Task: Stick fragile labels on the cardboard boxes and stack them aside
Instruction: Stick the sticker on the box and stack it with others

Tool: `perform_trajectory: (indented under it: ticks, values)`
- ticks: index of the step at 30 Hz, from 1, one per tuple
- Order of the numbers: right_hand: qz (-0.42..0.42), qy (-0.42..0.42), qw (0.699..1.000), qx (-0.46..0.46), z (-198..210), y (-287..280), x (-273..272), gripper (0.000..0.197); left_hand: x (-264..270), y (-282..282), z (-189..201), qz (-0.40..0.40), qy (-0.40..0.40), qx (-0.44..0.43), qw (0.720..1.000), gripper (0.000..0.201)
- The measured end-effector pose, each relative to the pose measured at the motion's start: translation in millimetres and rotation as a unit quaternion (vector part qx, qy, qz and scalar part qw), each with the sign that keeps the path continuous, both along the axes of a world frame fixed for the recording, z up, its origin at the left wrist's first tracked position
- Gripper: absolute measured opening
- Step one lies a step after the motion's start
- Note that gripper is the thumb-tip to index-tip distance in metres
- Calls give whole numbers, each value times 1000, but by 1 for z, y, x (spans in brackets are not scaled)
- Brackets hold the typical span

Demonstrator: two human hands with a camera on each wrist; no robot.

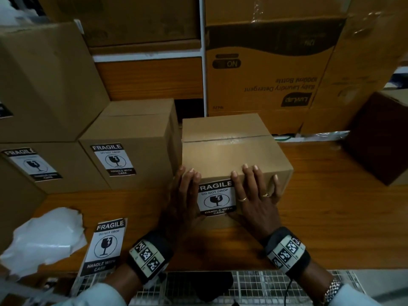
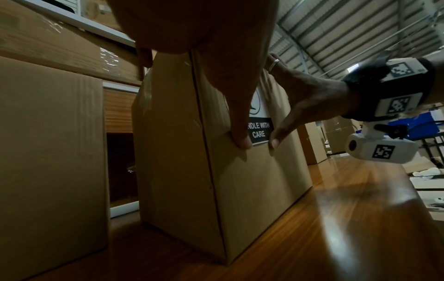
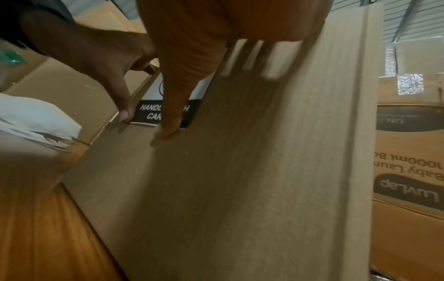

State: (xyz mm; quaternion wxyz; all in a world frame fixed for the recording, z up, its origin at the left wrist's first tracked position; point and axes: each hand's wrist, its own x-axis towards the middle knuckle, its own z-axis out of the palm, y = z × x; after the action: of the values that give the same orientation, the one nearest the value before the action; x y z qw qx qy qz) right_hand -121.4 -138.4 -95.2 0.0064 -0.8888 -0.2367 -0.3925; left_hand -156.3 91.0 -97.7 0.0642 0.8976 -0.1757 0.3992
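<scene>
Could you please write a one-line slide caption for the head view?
Both hands, left hand and right hand, press a fragile label flat onto a cardboard box.

Black wrist bands w/ b&w tag markers, gold rings, metal watch, pale sleeves.

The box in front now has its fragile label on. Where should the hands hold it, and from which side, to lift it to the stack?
Probably by its two side walls, one hand from each side, low down. The box stands upright on the table; the label fills its front. The left hand and right hand already flank it.
</scene>
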Motion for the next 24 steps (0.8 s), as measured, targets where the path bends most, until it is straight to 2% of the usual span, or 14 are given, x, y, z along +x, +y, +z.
perform_trajectory:
  ticks: [3,7,11,14,16,19,21,24]
  values:
    - [-2,3,999,33,-3,4,2,131,8,1,7,-40,-22,-27,999,93]
    - [42,-10,992,121,9,5,12,96,16,19,35,-71,-15,-39,997,70]
    - [65,-1,972,227,33,4,22,74,20,31,51,-113,-5,-95,989,37]
    - [74,2,964,254,37,5,20,56,23,30,52,-133,-13,-133,982,22]
    - [85,7,963,257,39,3,18,47,20,29,49,-131,-23,-131,982,18]
    - [84,10,962,258,45,2,12,39,16,28,43,-116,-36,-99,988,24]
    - [61,22,964,257,48,1,7,36,12,29,42,-115,-26,-106,987,29]
    - [4,76,956,285,47,-13,-3,41,4,29,42,-132,8,-149,980,33]
